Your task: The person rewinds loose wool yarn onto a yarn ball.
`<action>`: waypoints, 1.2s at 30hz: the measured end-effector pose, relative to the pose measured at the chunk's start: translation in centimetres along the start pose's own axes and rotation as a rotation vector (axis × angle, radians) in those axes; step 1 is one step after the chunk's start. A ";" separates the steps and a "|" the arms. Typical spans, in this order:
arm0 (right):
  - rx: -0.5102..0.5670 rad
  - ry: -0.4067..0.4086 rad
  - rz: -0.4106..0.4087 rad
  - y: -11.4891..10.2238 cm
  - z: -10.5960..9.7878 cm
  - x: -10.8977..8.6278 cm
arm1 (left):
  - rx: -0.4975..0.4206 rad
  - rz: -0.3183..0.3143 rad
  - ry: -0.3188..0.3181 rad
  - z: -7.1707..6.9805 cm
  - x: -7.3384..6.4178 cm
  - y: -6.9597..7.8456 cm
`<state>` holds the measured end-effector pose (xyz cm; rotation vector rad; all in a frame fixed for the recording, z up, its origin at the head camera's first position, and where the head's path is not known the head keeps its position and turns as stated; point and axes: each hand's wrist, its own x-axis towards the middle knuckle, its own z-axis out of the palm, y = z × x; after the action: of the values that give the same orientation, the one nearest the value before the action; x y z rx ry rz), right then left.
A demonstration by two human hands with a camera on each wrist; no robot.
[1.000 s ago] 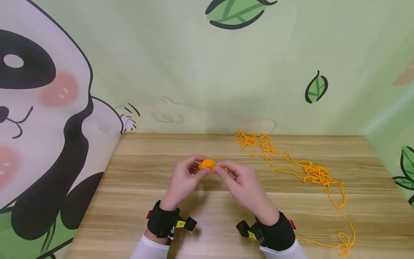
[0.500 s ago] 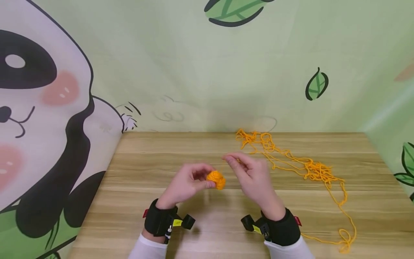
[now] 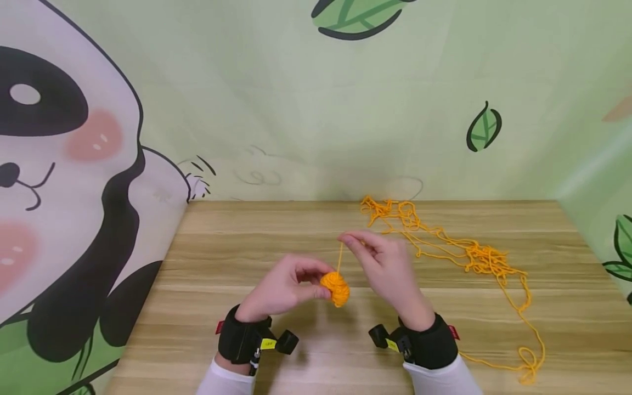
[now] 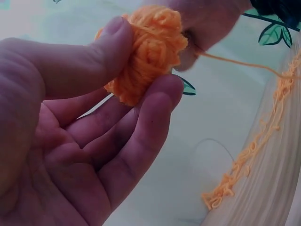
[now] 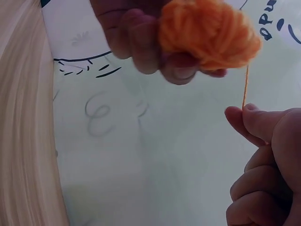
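A small orange yarn ball is pinched between the thumb and fingers of my left hand, held above the wooden table. In the left wrist view the ball shows strands wound in crossing directions. My right hand is up and to the right of it, thumb and forefinger pinching the yarn strand. That strand runs taut from the ball to the fingertips, as the right wrist view also shows on the yarn strand. The other fingers of the right hand are curled in.
Loose orange yarn lies tangled across the right side of the wooden table, from its back edge toward the front right. One length loops back toward the right wrist. A printed panda and leaf backdrop stands behind the table.
The hands were together at the ball. The left hand has since lowered the ball toward the front, while the right hand has moved apart to the upper right, drawing the strand taut between them.
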<state>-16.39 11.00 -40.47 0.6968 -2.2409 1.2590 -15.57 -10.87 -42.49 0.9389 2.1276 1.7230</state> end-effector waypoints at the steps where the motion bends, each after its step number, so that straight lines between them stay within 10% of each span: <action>1: -0.002 -0.011 0.013 0.1 0.1 0.0 | 0.001 0.008 0.006 0.0 0.0 0.1; 17: -0.018 -0.186 0.210 0.5 1.3 -0.4 | -0.170 0.060 0.246 -0.5 -0.2 0.7; 23: -0.057 -0.315 0.199 0.4 1.8 -0.8 | -0.277 0.037 0.408 -0.4 0.1 0.5; 36: -0.145 -0.463 0.105 -0.5 3.0 -1.1 | -0.365 -0.019 0.551 -0.2 0.7 0.3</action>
<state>-15.73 8.39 -42.19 0.8977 -2.7414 1.0453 -16.10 -10.63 -42.02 0.3680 1.9712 2.4643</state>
